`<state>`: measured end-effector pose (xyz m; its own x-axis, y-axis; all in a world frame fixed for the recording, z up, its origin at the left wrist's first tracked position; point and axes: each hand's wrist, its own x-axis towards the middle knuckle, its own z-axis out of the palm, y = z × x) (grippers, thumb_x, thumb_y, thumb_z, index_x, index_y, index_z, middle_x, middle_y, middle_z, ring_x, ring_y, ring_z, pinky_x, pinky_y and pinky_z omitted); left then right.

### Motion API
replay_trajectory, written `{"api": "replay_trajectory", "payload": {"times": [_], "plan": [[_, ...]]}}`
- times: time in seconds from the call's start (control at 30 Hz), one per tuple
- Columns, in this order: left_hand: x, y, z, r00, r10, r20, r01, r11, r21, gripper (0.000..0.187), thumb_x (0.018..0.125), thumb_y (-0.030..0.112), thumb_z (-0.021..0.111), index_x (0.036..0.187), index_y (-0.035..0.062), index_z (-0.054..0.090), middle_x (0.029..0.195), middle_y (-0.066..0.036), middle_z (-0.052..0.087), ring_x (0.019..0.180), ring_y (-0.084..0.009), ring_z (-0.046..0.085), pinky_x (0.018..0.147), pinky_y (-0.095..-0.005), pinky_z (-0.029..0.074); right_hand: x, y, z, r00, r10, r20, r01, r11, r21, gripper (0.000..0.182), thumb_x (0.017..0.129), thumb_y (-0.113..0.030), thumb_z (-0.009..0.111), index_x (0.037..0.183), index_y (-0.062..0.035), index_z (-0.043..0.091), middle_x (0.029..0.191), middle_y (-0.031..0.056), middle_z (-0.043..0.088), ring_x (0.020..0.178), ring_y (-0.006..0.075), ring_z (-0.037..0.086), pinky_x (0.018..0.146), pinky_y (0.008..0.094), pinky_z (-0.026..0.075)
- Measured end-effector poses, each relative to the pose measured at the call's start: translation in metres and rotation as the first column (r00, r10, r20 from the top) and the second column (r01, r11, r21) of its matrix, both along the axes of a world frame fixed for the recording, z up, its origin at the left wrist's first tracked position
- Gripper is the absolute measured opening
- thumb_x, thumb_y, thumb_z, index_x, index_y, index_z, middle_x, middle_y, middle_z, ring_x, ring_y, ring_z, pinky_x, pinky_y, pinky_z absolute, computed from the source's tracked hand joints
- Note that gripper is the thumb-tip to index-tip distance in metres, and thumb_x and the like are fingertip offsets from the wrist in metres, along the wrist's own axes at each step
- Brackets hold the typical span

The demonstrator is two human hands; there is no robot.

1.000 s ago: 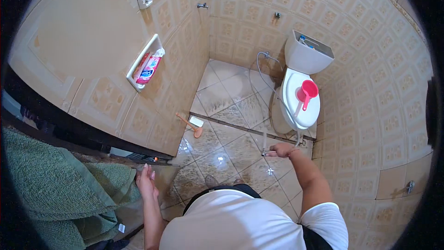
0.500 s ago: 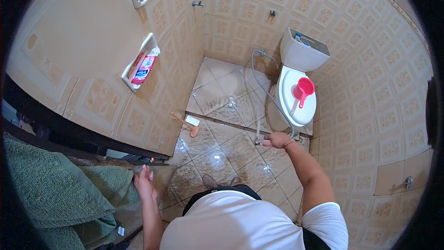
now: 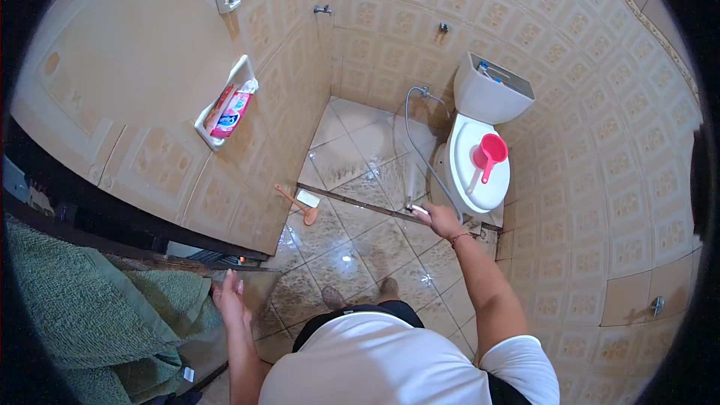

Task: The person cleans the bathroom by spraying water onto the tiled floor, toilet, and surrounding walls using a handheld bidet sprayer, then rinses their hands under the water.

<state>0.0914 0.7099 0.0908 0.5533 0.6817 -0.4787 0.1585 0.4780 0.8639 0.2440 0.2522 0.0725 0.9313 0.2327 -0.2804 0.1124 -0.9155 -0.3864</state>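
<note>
While the right hand point(image 3: 442, 222) reaches out over the tiled floor point(image 3: 358, 219), its grip is closed around the white handle of a bidet sprayer point(image 3: 418, 210). The sprayer's head points away from the person, with a pale streak of water leaving it toward the far part of the floor. In the view it lies over the narrow raised strip point(image 3: 360, 202) that crosses the floor, left of the toilet's base. A grey hose point(image 3: 407, 116) loops down from a valve point(image 3: 425, 92) on the far wall, alongside the toilet, toward the right hand.

The left hand point(image 3: 231, 301) is at the near left, palm partly turned up, its grip loosely spread with the fingers slightly curled. It is right at the edge of a green towel point(image 3: 67, 307); whether it touches the cloth, I cannot tell.

On the closed toilet lid point(image 3: 480, 193) sits a pink dipper point(image 3: 490, 150), its handle toward the near side. Behind the lid stands the open-topped tank point(image 3: 487, 97). By the foot of the left wall, an orange-brown, ladle-shaped tool point(image 3: 309, 216) lies beside a small white block point(image 3: 307, 199). Higher on that wall, a white soap dish point(image 3: 207, 132) holds a pink packet point(image 3: 232, 115). Wet glints and dark smears mark the floor.
</note>
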Motion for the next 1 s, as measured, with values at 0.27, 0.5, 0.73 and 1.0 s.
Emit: {"api": "replay_trajectory", "payload": {"times": [0.27,0.5,0.73,1.0], "plan": [[0.008,-0.012,0.002,0.997,0.081,0.004,-0.081,0.995,0.054,0.041,0.074,0.017,0.061,0.108,0.0053,0.04,0.095,-0.005,0.053,0.088,-0.0159,0.052,0.072,-0.0303,0.039,0.024,-0.033,-0.015,0.969,-0.221,0.115,0.204,0.969,0.142,0.042,0.079,-0.045,0.044,0.085,-0.0053,0.056,0.075,0.0201,0.056,0.073,0.0369,0.053,0.062,0.042,0.04],[0.014,-0.028,0.015,0.977,0.212,0.01,-0.212,0.974,0.078,0.039,0.074,0.018,0.061,0.105,0.0043,0.043,0.096,-0.006,0.051,0.085,-0.0158,0.052,0.069,-0.0288,0.04,0.039,-0.065,-0.009,0.973,-0.224,0.061,0.199,0.939,0.281,0.043,0.079,-0.046,0.043,0.085,-0.0051,0.056,0.074,0.0196,0.056,0.071,0.0359,0.053,0.063,0.0403,0.04],[0.015,-0.035,0.021,0.947,0.319,0.038,-0.322,0.936,0.143,0.04,0.074,0.02,0.06,0.106,0.0029,0.043,0.093,-0.007,0.053,0.083,-0.0162,0.053,0.065,-0.0273,0.042,0.023,-0.07,-0.033,0.927,0.365,-0.09,-0.324,0.897,0.302,0.041,0.079,-0.043,0.045,0.083,-0.0031,0.052,0.074,0.0199,0.055,0.071,0.0353,0.052,0.064,0.0386,0.04],[0.006,-0.025,0.029,0.942,0.336,0.024,-0.334,0.922,0.196,0.04,0.075,0.022,0.06,0.103,-0.0015,0.044,0.104,-0.009,0.05,0.092,-0.0179,0.052,0.07,-0.0292,0.041,0.06,-0.06,-0.025,0.901,0.418,-0.115,-0.381,0.891,0.248,0.046,0.077,-0.051,0.043,0.082,-0.0063,0.052,0.07,0.0189,0.055,0.069,0.0366,0.053,0.062,0.0425,0.041]]}}
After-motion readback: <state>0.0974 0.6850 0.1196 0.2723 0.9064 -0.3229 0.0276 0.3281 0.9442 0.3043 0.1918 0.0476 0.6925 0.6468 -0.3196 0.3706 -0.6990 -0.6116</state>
